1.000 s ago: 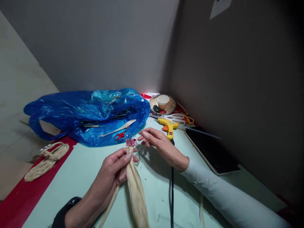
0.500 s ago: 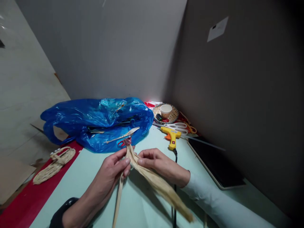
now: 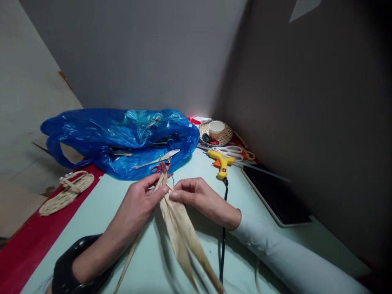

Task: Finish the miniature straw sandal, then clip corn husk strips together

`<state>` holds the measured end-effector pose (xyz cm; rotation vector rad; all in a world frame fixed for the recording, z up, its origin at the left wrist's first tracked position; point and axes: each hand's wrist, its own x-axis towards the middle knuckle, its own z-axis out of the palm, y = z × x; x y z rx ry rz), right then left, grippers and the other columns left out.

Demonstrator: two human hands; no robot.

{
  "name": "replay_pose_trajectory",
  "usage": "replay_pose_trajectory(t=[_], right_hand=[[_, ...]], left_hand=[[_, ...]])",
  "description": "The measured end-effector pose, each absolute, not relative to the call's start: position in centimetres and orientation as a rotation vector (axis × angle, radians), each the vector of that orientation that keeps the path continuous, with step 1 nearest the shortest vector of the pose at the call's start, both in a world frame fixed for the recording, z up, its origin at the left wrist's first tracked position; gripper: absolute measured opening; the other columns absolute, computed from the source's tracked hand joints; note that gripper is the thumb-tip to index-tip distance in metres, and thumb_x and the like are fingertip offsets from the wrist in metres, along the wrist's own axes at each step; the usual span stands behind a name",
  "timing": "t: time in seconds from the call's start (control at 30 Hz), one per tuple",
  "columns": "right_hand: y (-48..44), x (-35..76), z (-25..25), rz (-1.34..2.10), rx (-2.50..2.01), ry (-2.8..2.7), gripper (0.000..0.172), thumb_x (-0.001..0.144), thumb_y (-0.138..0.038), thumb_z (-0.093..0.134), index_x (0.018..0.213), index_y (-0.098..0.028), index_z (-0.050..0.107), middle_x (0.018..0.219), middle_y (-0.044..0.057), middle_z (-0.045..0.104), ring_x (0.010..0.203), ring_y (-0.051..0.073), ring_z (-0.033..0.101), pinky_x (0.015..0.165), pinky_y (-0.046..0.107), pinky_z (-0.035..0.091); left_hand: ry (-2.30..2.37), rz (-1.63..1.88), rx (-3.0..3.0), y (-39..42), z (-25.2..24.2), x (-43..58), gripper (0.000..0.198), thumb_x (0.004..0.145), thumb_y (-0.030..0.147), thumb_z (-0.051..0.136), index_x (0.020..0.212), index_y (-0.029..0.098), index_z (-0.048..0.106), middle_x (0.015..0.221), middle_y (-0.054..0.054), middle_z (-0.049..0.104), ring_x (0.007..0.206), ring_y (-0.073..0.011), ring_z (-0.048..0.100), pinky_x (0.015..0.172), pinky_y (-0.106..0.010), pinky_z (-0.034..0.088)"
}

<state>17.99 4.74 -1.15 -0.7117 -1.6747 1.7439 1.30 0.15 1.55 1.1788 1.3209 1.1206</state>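
Observation:
Pale dried husk strips (image 3: 177, 222) hang down toward me from a small pinkish clip (image 3: 164, 167) with metal wire loops. My left hand (image 3: 145, 194) pinches the bundle just below the clip, thumb on top. With thumb and fingertips, my right hand (image 3: 196, 198) grips the right edge of the broad strip close beside it. One narrow strip trails down to the left under my left hand. Behind the clip a long pale stick-like piece (image 3: 165, 157) lies on the blue bag.
A blue plastic bag (image 3: 122, 126) fills the back left. To its right are a woven tray (image 3: 226, 134) with a cup (image 3: 216, 128), white-handled scissors (image 3: 231, 153) and a yellow glue gun (image 3: 223, 161) with a black cord. A dark tablet (image 3: 275, 196) lies right; a woven sandal sole (image 3: 65, 196) lies left.
The broad strip has spread into separate lengths and swung from the lower right toward the middle. My right hand has shifted slightly left, and the camera view has tilted downward.

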Motion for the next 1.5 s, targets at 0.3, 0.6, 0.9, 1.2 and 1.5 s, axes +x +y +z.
replay_pose_trajectory(t=[0.3, 0.6, 0.9, 1.2, 1.5], right_hand=[[4.5, 18.0, -1.3, 1.830, -0.666, -1.584, 0.024, 0.087, -0.038, 0.062, 0.080, -0.017, 0.053, 0.071, -0.002, 0.055, 0.064, 0.013, 0.055, 0.063, 0.025, 0.040], [4.0, 17.8, -1.4, 1.796, -0.696, -1.524, 0.024, 0.089, -0.039, 0.060, 0.087, -0.020, 0.044, 0.079, -0.003, 0.052, 0.058, 0.009, 0.046, 0.055, 0.022, 0.040], [4.2, 18.5, -0.7, 1.219, -0.816, -2.028, 0.020, 0.101, -0.029, 0.048, 0.082, -0.022, 0.048, 0.074, -0.003, 0.048, 0.070, 0.015, 0.044, 0.066, 0.028, 0.029], [4.3, 18.5, -1.0, 1.632, -0.759, -1.847, 0.021, 0.098, -0.039, 0.050, 0.087, -0.021, 0.052, 0.077, -0.001, 0.054, 0.056, 0.012, 0.045, 0.050, 0.024, 0.039], [4.1, 17.8, -0.9, 1.985, -0.608, -1.450, 0.038, 0.085, -0.053, 0.064, 0.084, -0.019, 0.047, 0.078, -0.002, 0.051, 0.058, 0.008, 0.048, 0.053, 0.022, 0.045]], left_hand=[[1.318, 1.081, 1.141, 0.1, 1.4, 0.7, 0.028, 0.079, 0.030, 0.071, 0.104, 0.020, 0.074, 0.070, 0.003, 0.060, 0.059, -0.0129, 0.049, 0.053, -0.022, 0.036], [1.221, 1.039, 1.113, 0.3, 1.3, 0.6, 0.041, 0.075, 0.031, 0.077, 0.115, 0.025, 0.071, 0.075, 0.001, 0.066, 0.060, -0.0144, 0.055, 0.055, -0.023, 0.042], [1.248, 0.968, 1.162, 0.0, 2.4, 0.4, 0.043, 0.075, 0.035, 0.078, 0.115, 0.022, 0.073, 0.106, -0.005, 0.076, 0.092, -0.0242, 0.068, 0.081, -0.030, 0.050], [1.333, 1.017, 1.281, -0.2, 1.9, 0.8, 0.043, 0.077, 0.037, 0.075, 0.118, 0.023, 0.072, 0.111, -0.006, 0.078, 0.099, -0.0279, 0.069, 0.086, -0.033, 0.050], [1.328, 1.033, 1.440, -0.6, 1.4, 1.0, 0.031, 0.080, 0.036, 0.074, 0.111, 0.030, 0.076, 0.104, 0.001, 0.077, 0.099, -0.0242, 0.064, 0.091, -0.028, 0.044]])
